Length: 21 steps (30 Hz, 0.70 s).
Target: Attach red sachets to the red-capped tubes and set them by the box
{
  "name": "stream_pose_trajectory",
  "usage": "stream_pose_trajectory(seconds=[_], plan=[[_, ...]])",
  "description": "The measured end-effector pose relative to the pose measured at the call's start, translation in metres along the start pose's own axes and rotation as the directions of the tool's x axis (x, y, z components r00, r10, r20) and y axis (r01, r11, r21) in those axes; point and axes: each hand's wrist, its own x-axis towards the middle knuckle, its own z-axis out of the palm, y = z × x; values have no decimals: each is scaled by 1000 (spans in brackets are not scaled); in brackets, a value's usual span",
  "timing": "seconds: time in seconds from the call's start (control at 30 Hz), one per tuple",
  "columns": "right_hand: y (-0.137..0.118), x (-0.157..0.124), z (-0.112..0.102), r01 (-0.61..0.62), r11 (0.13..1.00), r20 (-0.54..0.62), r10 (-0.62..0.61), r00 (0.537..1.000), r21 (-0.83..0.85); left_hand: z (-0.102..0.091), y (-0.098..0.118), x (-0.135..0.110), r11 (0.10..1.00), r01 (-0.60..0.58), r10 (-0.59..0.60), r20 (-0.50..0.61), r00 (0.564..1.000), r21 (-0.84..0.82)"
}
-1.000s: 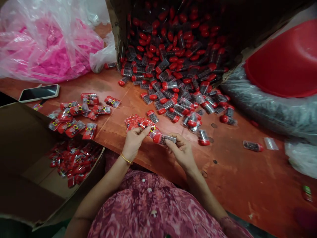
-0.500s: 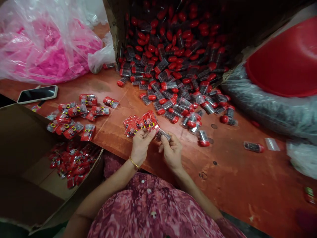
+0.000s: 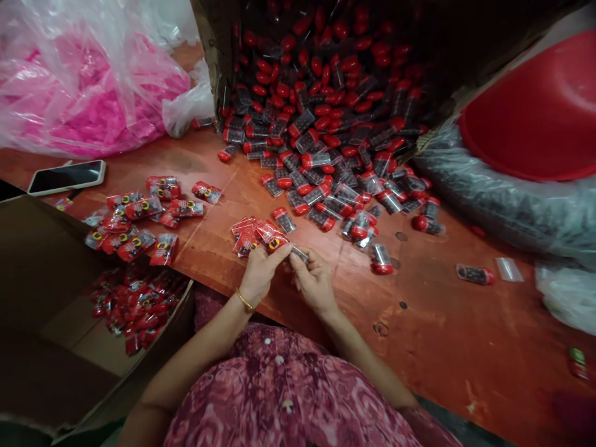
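Clear tube (image 3: 300, 254), only its short end showing, sits between the fingertips of the 2 hands, just above the near edge of the red-brown table (image 3: 419, 347). The right hand (image 3: 313, 282) has it in a narrow pinch, thumb on top and fingers curled beneath. The left hand (image 3: 258, 270) holds the clear end of a red printed packet (image 3: 270, 233) between thumb and fingers, and the 2 thumbs almost meet where tube and packet come together. How far the tube reaches into the packet cannot be told, as the fingers hide the join.

For a clean fit, it seems best to keep the tube in line with the packet and press from its end, so the thin film does not crease or split. The left pinch should be firm enough to steady the film, yet light enough to leave its mouth spread. The flat red printed cards (image 3: 244, 236) lie right beside the packet, so raising it a little would avoid dragging them along. A loose red-capped tube (image 3: 284, 219) rests just beyond, near the big pile of red-capped tubes (image 3: 321, 160); wrists kept low would clear it. Bulging red packets (image 3: 162, 249) lie well to the left.
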Motion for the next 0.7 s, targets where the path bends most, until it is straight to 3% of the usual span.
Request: stream_pose_trajectory(seconds=[0.23, 0.47, 0.6, 0.7], plan=[[-8, 0, -17, -53, 996, 257, 32, 966, 75, -1, 10, 1, 1000, 0, 0, -24, 1000, -30], [4, -1, -13, 15, 1000, 134, -15, 991, 7, 3, 3, -9, 978, 187, -179, 94, 979, -87], [12, 5, -6, 186, 955, -4, -192, 981, -232, -2, 3, -15, 949, 292, -279, 115, 953, -119], [8, 11, -11, 355, 775, 87, -366, 927, -523, -16, 8, -17, 912, 403, -398, 76, 914, -80]])
